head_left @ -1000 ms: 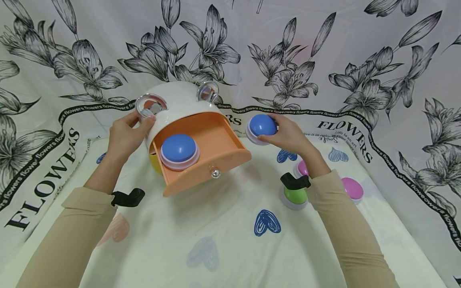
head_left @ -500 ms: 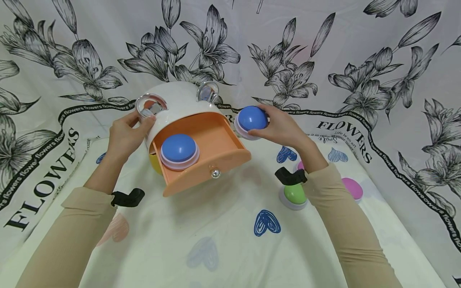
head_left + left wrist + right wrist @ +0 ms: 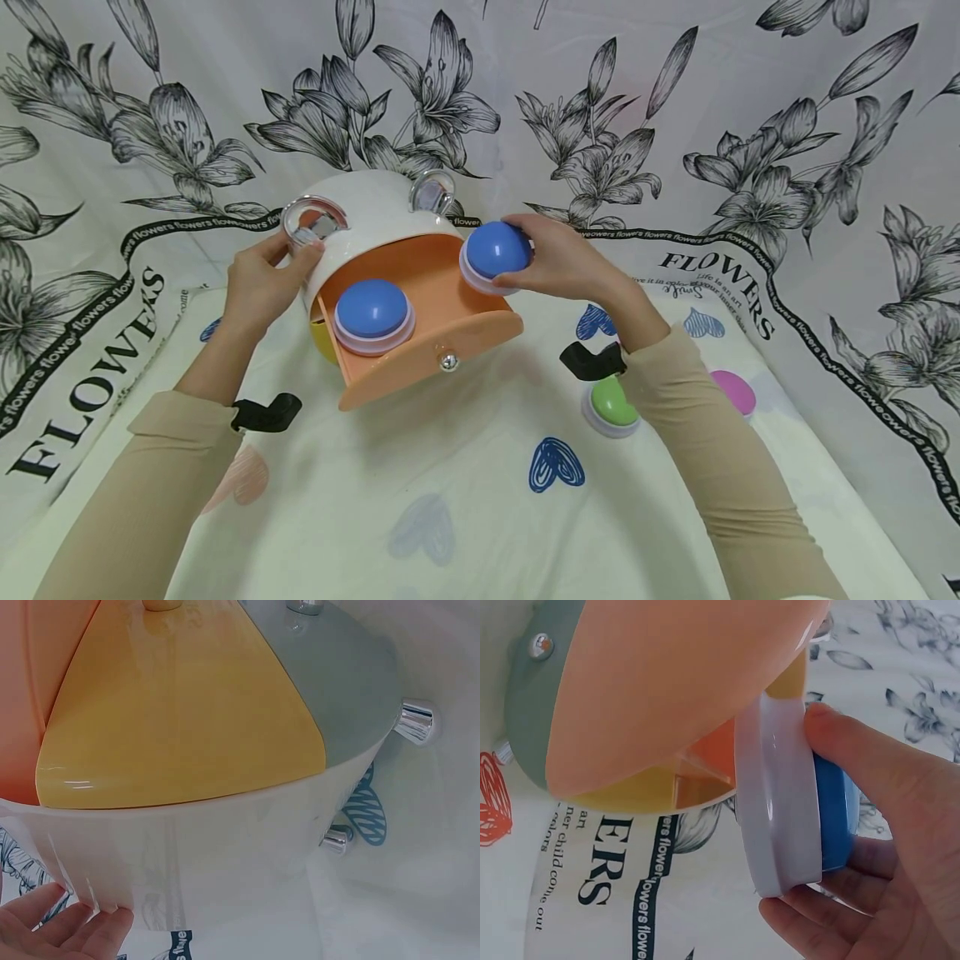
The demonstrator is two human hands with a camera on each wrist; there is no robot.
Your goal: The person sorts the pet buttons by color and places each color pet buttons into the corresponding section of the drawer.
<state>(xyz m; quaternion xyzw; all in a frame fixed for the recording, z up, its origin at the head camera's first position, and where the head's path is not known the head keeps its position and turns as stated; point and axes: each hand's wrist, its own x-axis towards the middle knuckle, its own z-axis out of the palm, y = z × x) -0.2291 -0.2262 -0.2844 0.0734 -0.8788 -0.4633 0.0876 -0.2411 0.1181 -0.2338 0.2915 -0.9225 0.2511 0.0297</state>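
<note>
A white rounded drawer box (image 3: pixel 375 196) stands at centre-left in the head view, its orange drawer (image 3: pixel 450 304) pulled out. One blue domed push button (image 3: pixel 372 308) on a white base lies in the drawer's left part. My left hand (image 3: pixel 262 279) grips the box's upper left side by a clear ring-shaped part; in the left wrist view its fingertips touch the white shell (image 3: pixel 225 862). With thumb and fingers my right hand (image 3: pixel 558 258) holds a second blue domed push button (image 3: pixel 497 250) over the drawer's right edge. In the right wrist view that button's white base (image 3: pixel 780 802) faces the box.
A green domed button (image 3: pixel 613 404) and a pink one (image 3: pixel 733 392) lie on the heart-print cloth (image 3: pixel 480 517) at right. Other drawers, yellow (image 3: pixel 180 712) and grey-green (image 3: pixel 337 682), show in the left wrist view. A floral curtain (image 3: pixel 525 83) hangs behind.
My right hand has carried the blue button leftward, from beside the box to the drawer's right edge. The left hand, box and drawer have stayed still.
</note>
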